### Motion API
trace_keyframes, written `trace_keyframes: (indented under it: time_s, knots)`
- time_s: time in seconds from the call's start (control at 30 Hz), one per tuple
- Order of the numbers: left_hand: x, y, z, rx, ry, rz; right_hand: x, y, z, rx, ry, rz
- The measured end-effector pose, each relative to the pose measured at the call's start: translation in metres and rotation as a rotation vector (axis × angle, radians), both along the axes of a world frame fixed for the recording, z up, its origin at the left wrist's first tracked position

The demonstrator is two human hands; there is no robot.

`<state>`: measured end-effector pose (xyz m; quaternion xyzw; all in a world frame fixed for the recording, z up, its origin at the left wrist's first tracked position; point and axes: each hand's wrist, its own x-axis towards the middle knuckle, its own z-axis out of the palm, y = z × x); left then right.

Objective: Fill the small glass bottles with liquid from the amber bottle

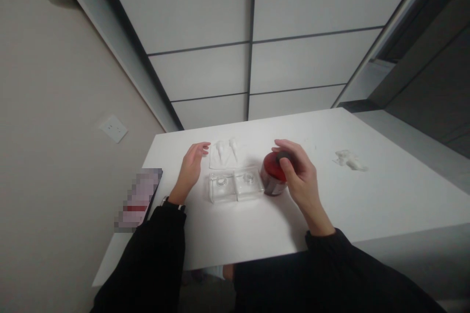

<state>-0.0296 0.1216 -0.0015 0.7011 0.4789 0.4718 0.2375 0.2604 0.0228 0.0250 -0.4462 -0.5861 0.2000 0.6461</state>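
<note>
My right hand [303, 173] is wrapped round the upper right side of a dark red bottle [272, 171], its thumb by the black cap [284, 157]. The bottle stands on the white table, at the right end of a clear two-compartment box [235, 190]. A small clear round piece shows in each compartment. My left hand [193, 164] hovers left of the box with fingers loosely bent and apart, holding nothing. Near its fingertips, a white tissue [226, 162] lies behind the box, with two small white pieces on it, too blurred to name.
A crumpled white tissue [348, 160] lies on the right part of the white table [370, 200]. At the left edge rests a flat dark-edged item [141, 198], its face blurred out. A wall with a socket [114, 128] borders the left; panelled doors [209, 73] stand behind.
</note>
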Motion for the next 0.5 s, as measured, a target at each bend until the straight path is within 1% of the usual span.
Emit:
trace_keyframes:
  time_s: [0.1, 0.27, 0.33, 0.4, 0.5]
  knots:
    - [0.0, 0.001, -0.001, -0.005, 0.013, 0.002, -0.001, 0.0, 0.003, 0.033, -0.069, -0.029]
    - [-0.002, -0.001, -0.001, -0.01, 0.034, -0.006, -0.003, 0.003, 0.003, 0.033, -0.026, -0.062]
    - [-0.002, 0.001, -0.001, -0.008, 0.055, 0.021, -0.004, 0.004, 0.003, 0.032, -0.007, -0.066]
    - [0.0, 0.007, 0.001, -0.018, 0.143, 0.067, -0.003, 0.005, 0.002, 0.019, 0.016, -0.068]
    - [0.01, 0.025, 0.003, -0.062, 0.34, 0.098, 0.001, 0.006, -0.003, 0.005, 0.044, -0.089]
